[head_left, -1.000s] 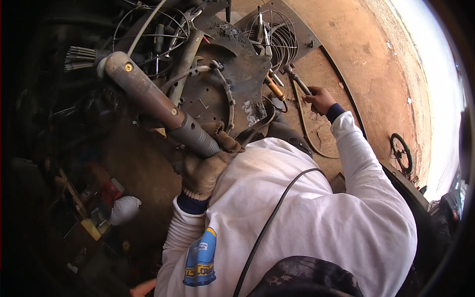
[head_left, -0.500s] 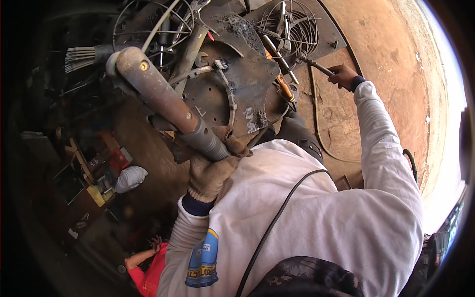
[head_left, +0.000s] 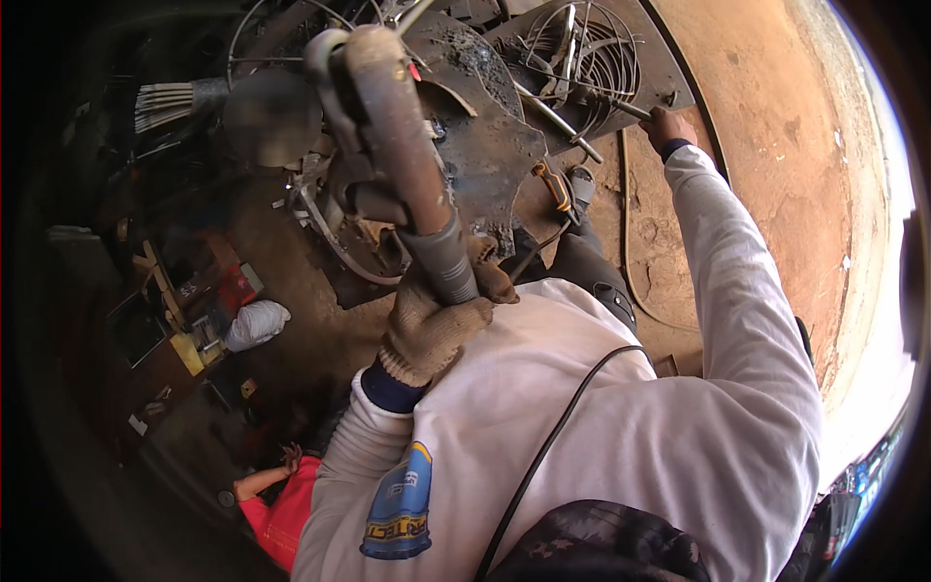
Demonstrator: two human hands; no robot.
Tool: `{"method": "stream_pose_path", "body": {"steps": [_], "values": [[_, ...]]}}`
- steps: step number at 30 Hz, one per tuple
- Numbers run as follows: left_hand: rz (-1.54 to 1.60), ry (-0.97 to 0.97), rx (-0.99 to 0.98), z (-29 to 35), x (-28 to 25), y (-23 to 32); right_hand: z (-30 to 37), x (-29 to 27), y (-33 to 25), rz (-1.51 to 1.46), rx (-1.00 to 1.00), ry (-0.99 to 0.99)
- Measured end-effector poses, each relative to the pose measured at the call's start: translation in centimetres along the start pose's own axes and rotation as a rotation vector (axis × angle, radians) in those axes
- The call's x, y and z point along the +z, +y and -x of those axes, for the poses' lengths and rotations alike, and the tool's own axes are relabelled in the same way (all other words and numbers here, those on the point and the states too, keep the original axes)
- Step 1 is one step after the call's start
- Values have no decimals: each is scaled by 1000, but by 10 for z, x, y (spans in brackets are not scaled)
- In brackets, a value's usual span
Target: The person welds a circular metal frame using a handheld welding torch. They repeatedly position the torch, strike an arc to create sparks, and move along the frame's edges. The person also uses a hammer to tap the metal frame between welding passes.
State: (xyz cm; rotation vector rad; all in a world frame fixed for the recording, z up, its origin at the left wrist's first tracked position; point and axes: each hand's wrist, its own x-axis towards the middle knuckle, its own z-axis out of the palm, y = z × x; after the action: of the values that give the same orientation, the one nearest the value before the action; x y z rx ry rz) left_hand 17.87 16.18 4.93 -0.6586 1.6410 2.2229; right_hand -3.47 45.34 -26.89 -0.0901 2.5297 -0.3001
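Note:
My left hand (head_left: 427, 330), in a tan knit glove, grips the grey ribbed sleeve of a thick rusty metal tube with a forked, bolted far end (head_left: 393, 126). It rises in front of my chest and hides part of the metalwork behind. Stretched out to the far right, my bare right hand (head_left: 667, 129) is closed around the handle of a hammer (head_left: 630, 110). The hammer's head lies over the edge of a wire coil (head_left: 606, 58), where it is hard to make out. Curved metal strips (head_left: 325, 228) are left of the tube.
A dark, pitted metal plate (head_left: 495, 145) stands ahead, with a metal rod (head_left: 558, 121) across its right side. Below lies an orange-handled clamp (head_left: 553, 186) with a cable. Thin rods (head_left: 165, 109) stick out of a holder at left. A person in red (head_left: 281, 514) is at lower left.
The tube's far end has swung right and more upright. My right hand has moved left and away with the hammer. The curved strips now appear farther left and nearer.

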Motion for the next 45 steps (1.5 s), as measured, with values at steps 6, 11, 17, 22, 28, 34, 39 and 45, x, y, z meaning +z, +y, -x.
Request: {"method": "stream_pose_path", "body": {"steps": [6, 11, 17, 22, 28, 34, 39, 45], "values": [[-190, -140, 22, -17, 1, -2, 8, 15, 4, 145, 66, 189], [-143, -210, 41, -24, 5, -3, 46, 19, -15, -61, 141, 396], [-407, -247, 231, -30, 1, -5, 205, -54, -142, -1282, -609, 258], [-603, -301, 462, -35, 4, -13, 273, -81, -203, -1449, -642, 237], [-1249, -445, 533, 4, -36, 4, 304, -75, -213, -1609, -336, 289], [-682, -320, 760, 17, -148, 30, 333, -41, -192, -1538, -290, 541], [-719, 206, 843, -26, -222, 65, 361, -21, -202, -1384, -319, 651], [-1265, 255, 912, -84, -193, 89, 378, 7, -210, -1351, -324, 586]]}}
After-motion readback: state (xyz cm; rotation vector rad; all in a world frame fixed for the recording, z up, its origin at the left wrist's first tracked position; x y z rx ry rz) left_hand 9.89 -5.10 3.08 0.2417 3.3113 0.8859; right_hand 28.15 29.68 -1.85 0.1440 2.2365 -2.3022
